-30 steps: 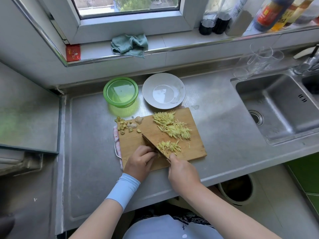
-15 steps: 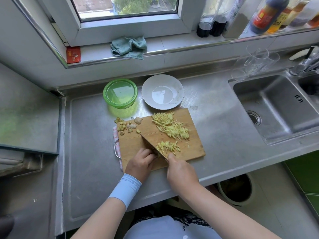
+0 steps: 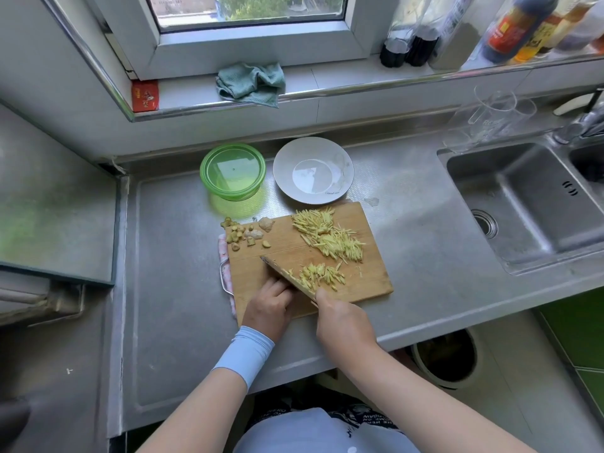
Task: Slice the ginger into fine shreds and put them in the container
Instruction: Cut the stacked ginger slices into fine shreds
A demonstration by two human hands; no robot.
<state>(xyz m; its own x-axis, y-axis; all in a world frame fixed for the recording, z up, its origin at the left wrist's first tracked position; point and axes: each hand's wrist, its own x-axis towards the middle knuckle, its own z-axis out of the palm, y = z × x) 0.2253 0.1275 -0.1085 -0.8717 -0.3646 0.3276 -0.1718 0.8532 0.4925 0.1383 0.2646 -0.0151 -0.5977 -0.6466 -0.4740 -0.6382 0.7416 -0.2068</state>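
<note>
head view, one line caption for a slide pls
Right hand holds a knife beside the left hand on a cutting board, ginger shreds not yet in the green container.

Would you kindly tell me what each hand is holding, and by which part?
The right hand grips the knife by its handle end; whether the left hand holds anything is hidden.

Place: home kitchen
Evidence: steel surface (image 3: 408,256) with sink (image 3: 529,204) at right; sauce bottles (image 3: 523,27) on far windowsill (image 3: 343,80); wooden cutting board (image 3: 261,276)
</note>
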